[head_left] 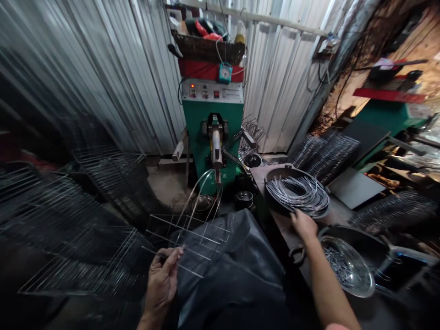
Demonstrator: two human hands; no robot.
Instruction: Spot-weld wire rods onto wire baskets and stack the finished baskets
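Note:
My left hand (163,279) is closed on a small wire rack frame (190,236) that juts out over my dark apron toward the green machine (211,133). My right hand (302,224) reaches to the right and rests on the near edge of a round pan of curved wire pieces (297,195); its fingers are bent into the wires, and I cannot make out whether they hold one. Two curved wires rise from the rack toward the machine's welding head (216,146).
Stacks of finished wire racks (75,229) fill the left side. A steel bowl of small metal bits (347,266) sits in a dark pan beside my right forearm. Bundles of wire (326,153) and another green machine (388,114) lie at right. Corrugated metal wall behind.

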